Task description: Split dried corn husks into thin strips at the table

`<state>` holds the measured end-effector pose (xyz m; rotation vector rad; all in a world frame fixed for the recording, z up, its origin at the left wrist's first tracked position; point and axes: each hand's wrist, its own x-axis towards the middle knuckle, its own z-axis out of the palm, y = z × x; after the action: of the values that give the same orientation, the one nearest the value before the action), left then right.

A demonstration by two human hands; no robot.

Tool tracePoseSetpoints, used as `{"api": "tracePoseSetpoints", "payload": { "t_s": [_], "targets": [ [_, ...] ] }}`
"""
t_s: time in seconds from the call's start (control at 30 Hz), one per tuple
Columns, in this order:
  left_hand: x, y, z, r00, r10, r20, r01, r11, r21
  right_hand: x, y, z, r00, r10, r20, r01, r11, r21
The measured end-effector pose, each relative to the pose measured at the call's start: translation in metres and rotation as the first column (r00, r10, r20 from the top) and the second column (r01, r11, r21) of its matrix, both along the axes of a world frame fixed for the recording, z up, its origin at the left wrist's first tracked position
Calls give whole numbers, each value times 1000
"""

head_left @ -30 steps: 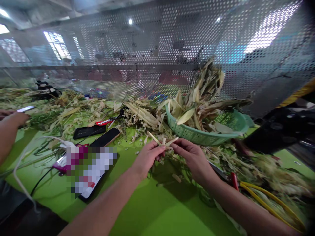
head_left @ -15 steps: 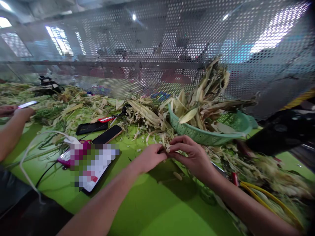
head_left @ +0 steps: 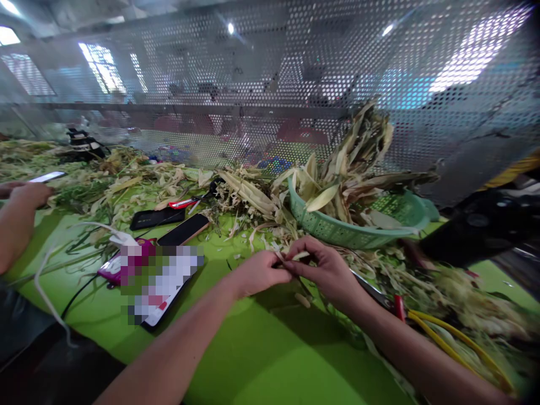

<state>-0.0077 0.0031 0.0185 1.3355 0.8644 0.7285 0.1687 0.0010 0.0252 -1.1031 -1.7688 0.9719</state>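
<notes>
My left hand (head_left: 261, 274) and my right hand (head_left: 327, 273) meet above the green table, fingertips almost touching. Both are closed in a pinch on a small pale piece of corn husk (head_left: 302, 256), partly hidden by the fingers. A little pale scrap (head_left: 302, 300) lies on the table just below my right hand. Beyond the hands stands a green plastic basket (head_left: 337, 232) holding dried corn husks (head_left: 323, 198), some of which stick up over its rim.
Several phones, including a black one (head_left: 183, 230), lie left of my hands. Near them are a red cutter (head_left: 182, 203) and a white cable (head_left: 40, 275). A co-worker's hand (head_left: 31, 194) is at far left. Yellow-handled scissors (head_left: 459, 337) lie at right. Behind rises a perforated metal screen (head_left: 253, 67).
My right-hand fingers have curled in more, and the pale husk piece now shows between them. My left hand has barely shifted. The co-worker's hand at far left has moved slightly left.
</notes>
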Motion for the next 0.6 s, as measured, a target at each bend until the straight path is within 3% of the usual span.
{"api": "tracePoseSetpoints", "payload": {
  "t_s": [0.13, 0.27, 0.43, 0.6],
  "targets": [
    [2, 0, 2, 999, 14, 34, -12, 999, -53, -2, -3, -3, 984, -135, -112, 133, 991, -26],
    [4, 2, -1, 994, 76, 78, -83, 992, 96, -3, -5, -6, 954, -237, -183, 226, 971, -83],
    [8, 3, -6, 988, 151, -15, -141, 952, 273, -5, -6, -7, 935, -269, -232, 237, 959, -155],
    [11, 1, -7, 975, 224, -2, -219, 953, 208, -6, -7, -3, 932, -264, -250, 215, 954, -207]
  ]
}}
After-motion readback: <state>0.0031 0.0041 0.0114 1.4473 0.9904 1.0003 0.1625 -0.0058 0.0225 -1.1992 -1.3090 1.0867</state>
